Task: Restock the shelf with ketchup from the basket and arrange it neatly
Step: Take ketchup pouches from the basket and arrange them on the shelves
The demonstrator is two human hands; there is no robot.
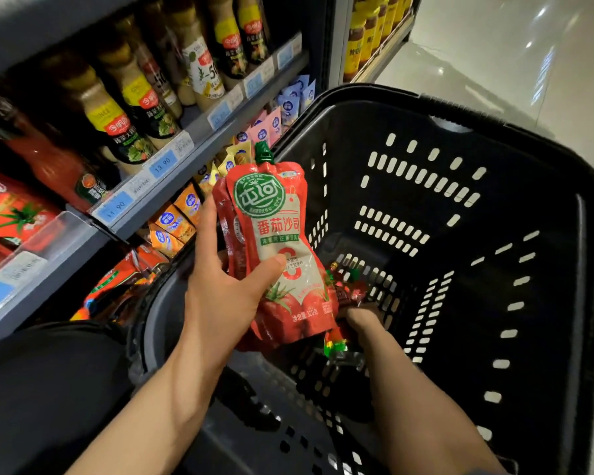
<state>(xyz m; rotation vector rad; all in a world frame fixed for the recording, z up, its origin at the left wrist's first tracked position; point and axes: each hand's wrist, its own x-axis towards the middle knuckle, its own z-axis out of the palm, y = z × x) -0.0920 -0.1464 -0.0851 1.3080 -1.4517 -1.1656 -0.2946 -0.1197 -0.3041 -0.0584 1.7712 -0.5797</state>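
My left hand [225, 286] grips a bundle of red ketchup pouches [278, 241] with green caps, held upright above the left rim of the black basket [494, 217]. The thumb lies across the front pouch's label. My right hand [359, 318] reaches down into the basket, mostly hidden behind the pouches, and its fingers are at several small red packets [348, 289] on the basket floor. Whether it holds them I cannot tell. More red ketchup packs [11, 207] lie on the shelf at the left.
Grey shelves [199, 138] with blue price tags run along the left, carrying dressing bottles [131, 108] above and small sachets [175, 224] below. A second shelf unit with yellow bottles [367, 32] stands behind the basket. Shiny floor [511, 63] opens to the right.
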